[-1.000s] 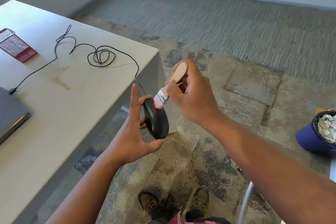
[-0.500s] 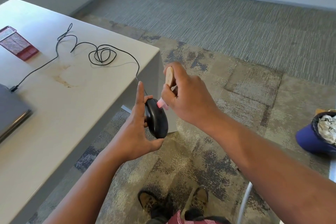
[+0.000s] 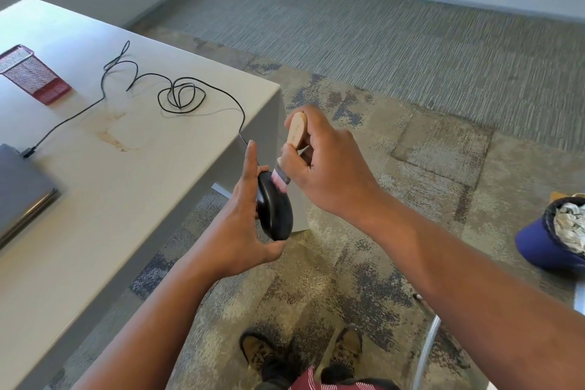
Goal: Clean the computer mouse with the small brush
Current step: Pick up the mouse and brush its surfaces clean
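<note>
Brush (image 3: 286, 165) tipped back upright; pink bristles on black mouse (image 3: 274, 210) top edge.

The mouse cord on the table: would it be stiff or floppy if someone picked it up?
Probably floppy: the cord lies in loose loops on the table and bends over its edge down to the mouse. Being thin, it likely weighs little and would trail behind the mouse.

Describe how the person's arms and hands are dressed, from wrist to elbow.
Both forearms are bare as far as the picture shows: no sleeves or gloves. The left hand and the right hand show no rings, and neither wrist carries a watch or band. Nothing is marked or strapped on either arm.
</note>
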